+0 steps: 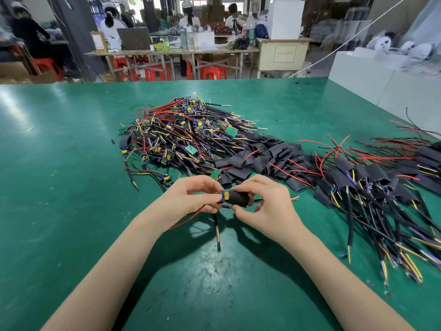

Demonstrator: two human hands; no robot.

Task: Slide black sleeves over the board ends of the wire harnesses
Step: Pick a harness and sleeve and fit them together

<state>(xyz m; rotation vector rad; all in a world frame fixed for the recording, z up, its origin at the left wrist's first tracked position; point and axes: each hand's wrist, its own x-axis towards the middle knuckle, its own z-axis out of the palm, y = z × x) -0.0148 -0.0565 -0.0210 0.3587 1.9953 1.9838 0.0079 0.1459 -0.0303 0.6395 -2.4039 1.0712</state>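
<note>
A green bench (pixel 71 187) carries everything. On its middle lies a tangled heap of unsleeved harnesses (pixel 181 137), red, black, yellow and purple wires with small green boards among them. Just right of the heap, touching it, sits a pile of loose black sleeves (pixel 269 158). Further right lie sleeved harnesses (pixel 372 187), their wires fanning toward the near edge. One stray sleeve (pixel 124 142) rests at the heap's left side, with a tiny black scrap (pixel 112 141) beside it. Scuffs and small wire bits (pixel 214 271) mark the near surface.
</note>
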